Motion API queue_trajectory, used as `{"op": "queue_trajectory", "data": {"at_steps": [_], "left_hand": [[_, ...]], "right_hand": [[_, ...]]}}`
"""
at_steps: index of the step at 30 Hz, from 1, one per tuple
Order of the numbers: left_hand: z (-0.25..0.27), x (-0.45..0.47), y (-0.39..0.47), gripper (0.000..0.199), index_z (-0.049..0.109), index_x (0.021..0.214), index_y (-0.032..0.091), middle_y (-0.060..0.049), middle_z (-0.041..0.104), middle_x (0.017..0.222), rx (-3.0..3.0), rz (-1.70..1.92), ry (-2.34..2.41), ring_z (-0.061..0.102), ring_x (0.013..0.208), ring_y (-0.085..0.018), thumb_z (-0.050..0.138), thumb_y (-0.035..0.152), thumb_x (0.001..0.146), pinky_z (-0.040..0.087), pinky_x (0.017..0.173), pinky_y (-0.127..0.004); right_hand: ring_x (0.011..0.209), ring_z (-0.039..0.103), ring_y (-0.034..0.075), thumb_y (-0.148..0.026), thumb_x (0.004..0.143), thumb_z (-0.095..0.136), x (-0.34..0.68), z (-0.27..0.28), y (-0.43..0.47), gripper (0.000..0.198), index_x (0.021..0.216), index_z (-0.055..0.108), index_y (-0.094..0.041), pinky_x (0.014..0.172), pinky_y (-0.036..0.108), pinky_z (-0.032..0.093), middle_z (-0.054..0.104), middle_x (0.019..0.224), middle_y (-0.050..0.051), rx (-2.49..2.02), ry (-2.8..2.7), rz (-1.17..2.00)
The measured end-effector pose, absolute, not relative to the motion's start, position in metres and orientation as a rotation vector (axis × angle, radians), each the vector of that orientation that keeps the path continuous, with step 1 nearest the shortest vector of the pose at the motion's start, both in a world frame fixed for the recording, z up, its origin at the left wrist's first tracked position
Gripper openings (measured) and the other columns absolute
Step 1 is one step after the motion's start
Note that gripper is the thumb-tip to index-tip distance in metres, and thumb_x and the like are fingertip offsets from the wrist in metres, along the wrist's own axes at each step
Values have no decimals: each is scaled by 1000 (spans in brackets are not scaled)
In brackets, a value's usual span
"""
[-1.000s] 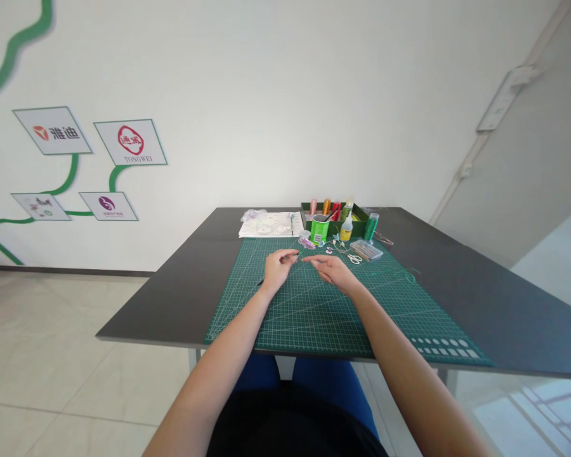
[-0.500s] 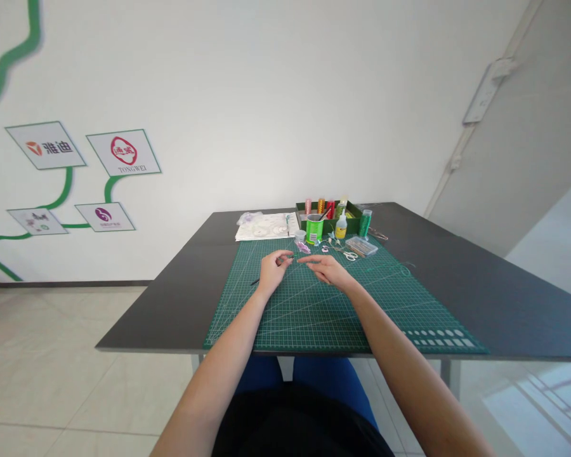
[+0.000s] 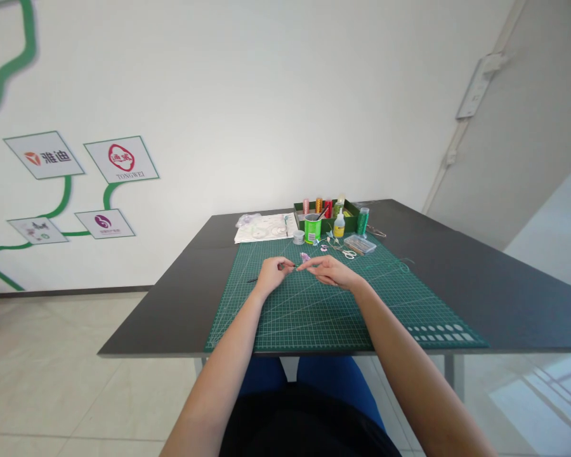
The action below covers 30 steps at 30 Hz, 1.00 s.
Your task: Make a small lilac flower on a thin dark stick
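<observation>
My left hand (image 3: 272,274) is over the cutting mat, thumb and fingers pinched on a thin dark stick (image 3: 252,280), whose end shows left of the wrist. A little green shows at the fingertips, too small to make out. Facing it, my right hand (image 3: 330,271) has its index finger stretched to the left hand's fingertips and its other fingers curled; what it pinches is too fine to name. Just beyond the fingertips is a small purple flower (image 3: 305,257), its joint to the stick hidden by the fingers.
The green cutting mat (image 3: 309,317) covers the middle of the black table (image 3: 171,298). Behind the hands stand a green can (image 3: 313,230), a glue bottle (image 3: 339,225), a box of thread spools (image 3: 352,208), scissors (image 3: 347,254), a clear case (image 3: 360,244) and white sheets (image 3: 261,228).
Both hands have come slightly nearer me, and the purple flower has moved with them, away from the small white tub. The fingertips remain close together. The camera view has shifted a little.
</observation>
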<state>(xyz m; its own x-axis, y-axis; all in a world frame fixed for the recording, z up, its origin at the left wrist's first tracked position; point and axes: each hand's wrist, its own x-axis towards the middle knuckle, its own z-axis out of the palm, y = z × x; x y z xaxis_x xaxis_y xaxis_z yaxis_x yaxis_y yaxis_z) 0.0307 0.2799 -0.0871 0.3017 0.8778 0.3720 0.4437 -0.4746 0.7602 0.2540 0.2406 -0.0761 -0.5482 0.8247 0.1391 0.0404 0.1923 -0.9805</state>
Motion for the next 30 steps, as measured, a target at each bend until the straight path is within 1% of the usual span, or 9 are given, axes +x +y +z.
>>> {"op": "queue_trajectory", "data": {"at_steps": [2,5,9,12,15,19,26,30], "left_hand": [[-87,31,279,10,82,81,16,-2,74,70,2069,949,1119,53,56,-11,76,9,76,42,63,-24],[-88,30,278,10,82,85,15,-2,74,69,2018,702,1015,51,51,-10,76,13,77,41,58,-23],[-89,29,277,14,82,87,12,-4,75,69,1915,564,923,50,47,-9,78,16,74,39,51,-22],[-89,29,276,17,82,87,12,-6,76,72,1870,522,832,54,52,-10,80,17,71,41,51,-22],[-87,30,273,18,81,88,12,-7,77,75,1829,479,740,61,59,-12,80,19,72,42,53,-21],[-85,30,271,20,80,89,12,-7,77,76,1788,450,685,65,64,-13,81,22,72,43,54,-21],[-82,29,271,28,78,90,10,-9,77,78,1756,526,636,63,62,-13,85,30,71,43,54,-21],[-83,29,273,28,78,89,11,-8,77,75,1750,601,671,60,56,-11,85,31,71,43,53,-22]], "right_hand": [[31,19,5,-41,90,66,257,-75,240,45,118,71,-5,39,23,14,36,32,-13,-761,-1726,1480],[32,17,4,-38,88,69,260,-74,240,43,117,71,-6,40,24,12,36,33,-14,-718,-1647,1515],[33,16,4,-38,89,69,264,-75,241,44,120,70,-7,41,24,11,35,34,-14,-699,-1588,1504],[34,16,5,-37,88,70,265,-77,244,44,120,70,-7,42,24,11,34,35,-15,-689,-1539,1474],[34,16,5,-37,88,70,264,-80,246,44,119,70,-7,42,25,11,33,35,-15,-698,-1526,1447],[35,16,6,-40,88,69,261,-83,249,48,122,69,-6,43,25,11,32,36,-14,-750,-1538,1406],[39,16,7,-44,85,66,258,-86,253,55,123,69,-5,43,24,11,27,39,-14,-972,-1578,1280],[39,19,7,-43,82,63,258,-89,256,52,119,72,-7,42,23,13,30,40,-12,-1059,-1572,1240]]}}
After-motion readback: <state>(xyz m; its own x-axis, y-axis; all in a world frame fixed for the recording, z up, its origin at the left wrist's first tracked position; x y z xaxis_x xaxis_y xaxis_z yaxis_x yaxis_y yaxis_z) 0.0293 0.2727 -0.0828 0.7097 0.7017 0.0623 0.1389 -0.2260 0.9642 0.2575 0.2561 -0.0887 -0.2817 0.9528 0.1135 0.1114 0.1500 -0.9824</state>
